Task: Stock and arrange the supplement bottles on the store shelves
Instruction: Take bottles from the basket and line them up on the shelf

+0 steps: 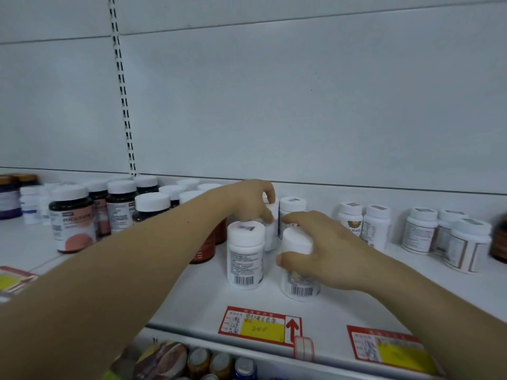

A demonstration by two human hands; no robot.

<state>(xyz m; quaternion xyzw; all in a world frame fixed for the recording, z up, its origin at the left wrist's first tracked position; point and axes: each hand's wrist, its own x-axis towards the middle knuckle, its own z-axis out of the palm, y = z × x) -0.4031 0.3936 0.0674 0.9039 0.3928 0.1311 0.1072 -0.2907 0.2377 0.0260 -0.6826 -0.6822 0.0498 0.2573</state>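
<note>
Two bare arms reach over a white shelf (192,294) in a store. The right hand (326,250) is wrapped around a small white bottle (297,266) near the front of the shelf. The thumb is on its left side and the fingers curl over the cap, so this hand is gripping the bottle. The bottle stands upright, with a barcode low on its label.

Just beside it, at 9 o'clock, stands a second white bottle (245,256) with a barcode too. No hand touches it.

The left hand (251,200) is farther back, at 11 o'clock from the held bottle. Its fingers bend down around the top of a back white bottle (271,229), but I cannot tell if they really squeeze it. Another white bottle (291,208) stands right next to that one, at 3 o'clock.

At 9 o'clock on the shelf is a bunch of dark bottles with white caps (72,218). At 3 o'clock are more white bottles (419,229), standing well apart from the hands.

A red and yellow price tag (259,326) sits on the front edge of the shelf, at 6 o'clock from the held bottle. A second price tag (392,349) is at 4 o'clock.
</note>
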